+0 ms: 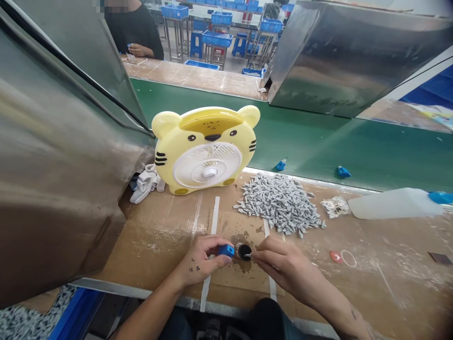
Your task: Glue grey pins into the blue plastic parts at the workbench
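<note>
My left hand (203, 259) pinches a small blue plastic part (226, 250) with a dark hole in its face. Just right of it, a small round pot with a black top (244, 251) stands on a stained cardboard mat (244, 278). My right hand (276, 259) is closed at the pot's right edge, its fingertips on a small pale piece (247, 255) over the black top. What that piece is, I cannot make out. Beyond my hands lies a heap of small grey plastic pieces (279, 200).
A yellow bear-shaped fan (208, 163) stands behind on the left, beside white cloth (147, 183). On the green belt (304, 141) lie blue parts (343, 172). To the right are a plastic bottle (392, 204) and a small bag (335, 207). Across the belt sits another person (134, 30).
</note>
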The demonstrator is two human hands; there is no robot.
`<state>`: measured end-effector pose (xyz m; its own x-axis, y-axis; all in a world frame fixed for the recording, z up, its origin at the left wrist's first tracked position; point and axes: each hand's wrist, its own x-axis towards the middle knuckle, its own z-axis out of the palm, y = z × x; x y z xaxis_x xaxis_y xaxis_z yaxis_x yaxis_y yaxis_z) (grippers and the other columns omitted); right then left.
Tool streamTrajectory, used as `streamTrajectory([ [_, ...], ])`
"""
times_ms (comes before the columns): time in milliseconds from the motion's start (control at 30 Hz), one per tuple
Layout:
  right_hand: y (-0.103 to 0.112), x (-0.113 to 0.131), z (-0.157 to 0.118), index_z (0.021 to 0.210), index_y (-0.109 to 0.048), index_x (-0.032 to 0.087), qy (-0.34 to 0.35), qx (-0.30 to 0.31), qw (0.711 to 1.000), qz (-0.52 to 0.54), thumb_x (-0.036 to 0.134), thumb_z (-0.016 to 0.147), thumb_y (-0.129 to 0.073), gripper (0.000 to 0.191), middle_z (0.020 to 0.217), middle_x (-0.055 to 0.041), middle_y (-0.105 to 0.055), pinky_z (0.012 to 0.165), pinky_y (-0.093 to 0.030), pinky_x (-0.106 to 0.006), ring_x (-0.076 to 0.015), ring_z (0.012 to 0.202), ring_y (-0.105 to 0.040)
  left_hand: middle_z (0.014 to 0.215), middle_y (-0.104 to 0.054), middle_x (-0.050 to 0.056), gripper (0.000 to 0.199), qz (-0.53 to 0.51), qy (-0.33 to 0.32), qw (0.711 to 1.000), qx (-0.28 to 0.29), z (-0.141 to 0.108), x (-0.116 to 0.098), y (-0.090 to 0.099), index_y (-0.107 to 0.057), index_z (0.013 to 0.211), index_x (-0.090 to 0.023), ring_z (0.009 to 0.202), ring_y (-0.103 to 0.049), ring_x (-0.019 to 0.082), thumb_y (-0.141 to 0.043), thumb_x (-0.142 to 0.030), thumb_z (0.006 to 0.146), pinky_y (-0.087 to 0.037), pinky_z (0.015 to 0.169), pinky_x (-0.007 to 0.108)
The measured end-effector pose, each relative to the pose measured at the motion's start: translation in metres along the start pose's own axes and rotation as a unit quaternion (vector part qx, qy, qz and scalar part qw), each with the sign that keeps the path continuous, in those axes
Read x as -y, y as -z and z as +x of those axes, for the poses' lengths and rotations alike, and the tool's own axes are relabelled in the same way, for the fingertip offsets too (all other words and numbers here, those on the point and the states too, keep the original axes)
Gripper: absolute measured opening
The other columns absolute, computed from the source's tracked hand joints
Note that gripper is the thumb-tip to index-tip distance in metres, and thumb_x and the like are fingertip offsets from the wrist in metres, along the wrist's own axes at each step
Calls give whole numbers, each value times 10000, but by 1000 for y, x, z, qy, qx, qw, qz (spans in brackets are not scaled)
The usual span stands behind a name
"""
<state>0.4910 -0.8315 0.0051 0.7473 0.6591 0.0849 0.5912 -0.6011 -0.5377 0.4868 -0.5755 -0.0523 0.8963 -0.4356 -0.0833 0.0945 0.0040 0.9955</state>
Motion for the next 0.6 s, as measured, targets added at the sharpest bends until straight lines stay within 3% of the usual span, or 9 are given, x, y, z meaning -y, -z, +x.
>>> streamTrajectory([
  [167,5,8,11,897,-663,172,41,73,991,-100,69,1000,-426,278,818,-70,-594,640,-474,-312,-212,765,-573,1022,-728,114,188,12,-31,999,25,-3,-1,2,-781,1032,-177,938,-657,241,-702,-270,889,-473,844,298],
  [367,7,3,10,878,-635,181,40,76,992,-90,61,1004,-413,282,820,-61,-592,643,-466,-315,-202,762,-568,963,-694,118,282,33,-61,996,50,-3,-3,5,-763,1105,-158,891,-629,226,-602,-340,962,-456,826,291],
  [433,9,2,7,949,-657,192,31,58,996,-60,94,1014,-440,247,828,-61,-603,648,-479,-319,-199,759,-577,926,-674,112,330,42,-65,995,57,-2,-4,5,-757,1136,-152,841,-610,214,-569,-374,980,-446,793,282],
  [600,19,11,6,1134,-678,240,30,-56,996,55,133,991,-556,215,886,-72,-667,654,-526,-320,-199,772,-632,875,-650,106,398,69,-67,993,72,-1,-9,4,-744,1208,-155,783,-580,209,-513,-408,1005,-429,755,282],
])
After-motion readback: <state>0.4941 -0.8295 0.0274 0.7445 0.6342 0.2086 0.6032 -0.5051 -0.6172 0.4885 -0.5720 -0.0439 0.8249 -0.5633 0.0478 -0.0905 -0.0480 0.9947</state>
